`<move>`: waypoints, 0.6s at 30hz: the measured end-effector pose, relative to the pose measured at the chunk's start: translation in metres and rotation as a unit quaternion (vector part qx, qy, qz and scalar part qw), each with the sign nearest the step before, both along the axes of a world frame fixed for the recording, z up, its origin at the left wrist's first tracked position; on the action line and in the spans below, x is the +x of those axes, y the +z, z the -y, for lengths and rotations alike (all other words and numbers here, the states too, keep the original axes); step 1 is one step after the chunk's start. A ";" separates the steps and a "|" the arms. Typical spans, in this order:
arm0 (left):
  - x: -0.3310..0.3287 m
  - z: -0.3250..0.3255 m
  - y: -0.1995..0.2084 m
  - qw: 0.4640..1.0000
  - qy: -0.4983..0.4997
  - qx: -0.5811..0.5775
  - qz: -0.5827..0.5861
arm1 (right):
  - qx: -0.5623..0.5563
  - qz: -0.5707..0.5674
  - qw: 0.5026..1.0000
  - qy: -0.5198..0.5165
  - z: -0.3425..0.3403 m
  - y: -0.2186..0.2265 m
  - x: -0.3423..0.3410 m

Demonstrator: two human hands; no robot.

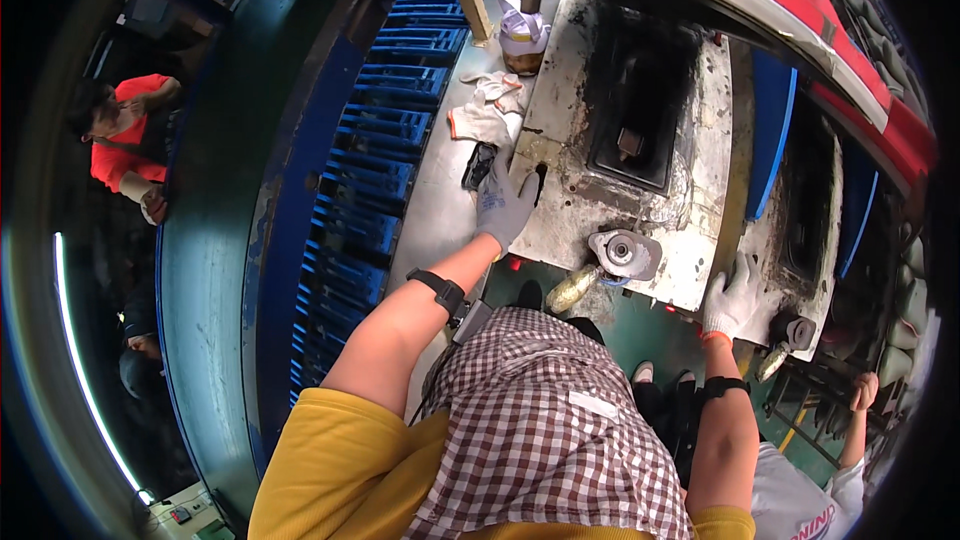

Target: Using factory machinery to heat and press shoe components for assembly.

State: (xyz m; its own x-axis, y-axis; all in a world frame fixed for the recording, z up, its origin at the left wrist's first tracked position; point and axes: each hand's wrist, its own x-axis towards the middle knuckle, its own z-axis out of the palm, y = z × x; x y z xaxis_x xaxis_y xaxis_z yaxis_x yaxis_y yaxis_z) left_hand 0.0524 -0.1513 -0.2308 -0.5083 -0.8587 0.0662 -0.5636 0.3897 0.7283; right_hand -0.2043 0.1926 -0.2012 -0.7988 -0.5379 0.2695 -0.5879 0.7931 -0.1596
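Note:
My left hand (pixel 503 203), in a grey-white glove, lies with its fingers apart at the left edge of the worn, stained metal worktable (pixel 555 145). Its fingertips are beside a small black crumpled item (pixel 480 166); whether they touch is hard to tell. My right hand (pixel 733 300), in a white glove, has its fingers stretched out at the table's near right corner and holds nothing visible. Between the hands, a round metal fitting (pixel 620 253) with a tape-wrapped handle (pixel 573 290) sits on the near edge. Behind it is a blackened rectangular recess (pixel 640 110) with a small block inside.
White work gloves (pixel 484 112) and a whitish-purple container (pixel 522 32) stand left of the table. Blue slatted conveyor (pixel 370 150) runs further left. A red machine frame (pixel 800 0) overhangs at upper right. Another person (pixel 130 130) in orange is far left; a co-worker's arm (pixel 857 420) shows lower right.

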 end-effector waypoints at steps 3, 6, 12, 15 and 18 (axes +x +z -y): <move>-0.001 0.005 -0.008 0.999 -0.027 -0.039 -0.006 | 0.001 -0.002 1.000 -0.001 -0.001 0.000 -0.001; 0.001 0.008 -0.010 0.997 -0.055 -0.050 0.014 | -0.003 0.006 1.000 -0.002 0.003 0.002 0.000; -0.001 0.004 -0.004 0.999 -0.033 0.008 -0.005 | -0.010 0.003 1.000 -0.005 -0.001 0.000 0.000; 0.001 0.004 -0.005 0.999 -0.021 0.013 -0.022 | -0.008 -0.010 1.000 0.007 -0.003 -0.003 -0.002; 0.001 0.003 -0.006 0.999 0.000 0.037 -0.009 | -0.012 -0.006 1.000 0.009 -0.002 -0.004 -0.002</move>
